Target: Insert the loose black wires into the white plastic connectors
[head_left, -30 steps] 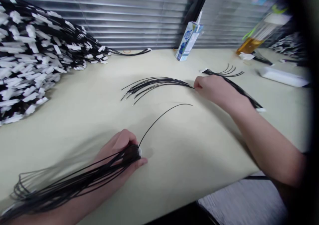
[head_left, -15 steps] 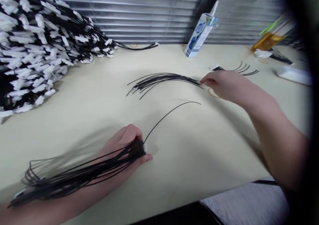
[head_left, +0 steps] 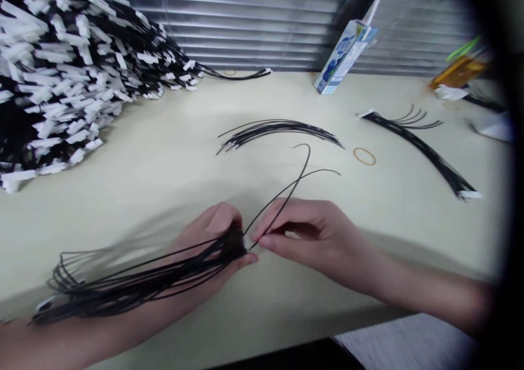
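My left hand (head_left: 216, 225) grips the connector end of a black wire harness (head_left: 159, 280), whose wires trail back over my left forearm. The white face of the connector (head_left: 246, 242) points right, between my thumb and fingers. One thin black wire (head_left: 270, 202) runs from it up and to the right. My right hand (head_left: 311, 231) pinches a second black wire (head_left: 301, 174) close to the connector face; whether its tip is inside cannot be seen. Beyond both hands lies a bundle of loose black wires (head_left: 282, 127) with bare metal tips.
A big heap of black harnesses with white connectors (head_left: 69, 91) fills the back left. To the right lie a rubber band (head_left: 364, 156) and another harness (head_left: 421, 145). A drink carton (head_left: 344, 56) stands by the blinds, an orange container (head_left: 460, 72) farther right.
My right hand has come from the loose wire bundle down to the connector, bringing one wire with it. My left hand still holds the harness. The view has shifted slightly.
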Available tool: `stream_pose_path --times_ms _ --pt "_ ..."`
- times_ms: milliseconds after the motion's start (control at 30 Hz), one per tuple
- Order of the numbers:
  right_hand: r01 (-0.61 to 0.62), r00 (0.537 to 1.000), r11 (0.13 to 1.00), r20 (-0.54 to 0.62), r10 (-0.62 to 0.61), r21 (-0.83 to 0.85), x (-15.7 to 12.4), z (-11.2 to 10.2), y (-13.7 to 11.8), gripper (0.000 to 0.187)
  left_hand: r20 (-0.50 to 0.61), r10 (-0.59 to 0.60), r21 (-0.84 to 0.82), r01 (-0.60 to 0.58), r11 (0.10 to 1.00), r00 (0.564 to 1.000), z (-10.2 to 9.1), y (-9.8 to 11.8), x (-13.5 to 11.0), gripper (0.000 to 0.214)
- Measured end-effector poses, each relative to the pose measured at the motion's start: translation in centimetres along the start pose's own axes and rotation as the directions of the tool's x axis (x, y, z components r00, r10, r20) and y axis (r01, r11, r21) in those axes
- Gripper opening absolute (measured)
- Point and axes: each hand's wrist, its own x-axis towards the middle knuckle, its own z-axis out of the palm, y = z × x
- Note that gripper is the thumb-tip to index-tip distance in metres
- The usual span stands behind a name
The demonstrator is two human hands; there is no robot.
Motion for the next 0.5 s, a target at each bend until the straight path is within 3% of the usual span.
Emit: stream_pose_path --times_ms 133,500 --pt "0.051 0.998 0.987 -0.036 -0.058 -0.155 0.4 0.6 1.6 0.008 -0.018 0.005 -0.001 -0.005 1.000 1.000 0.4 -0.1 0.1 0.027" --pt "0.133 0.991 0.955 0.002 -0.137 -0.266 0.4 0.9 2.3 0.007 -0.043 0.062 -0.017 -0.063 0.998 0.997 0.4 -0.2 0.0 0.028"
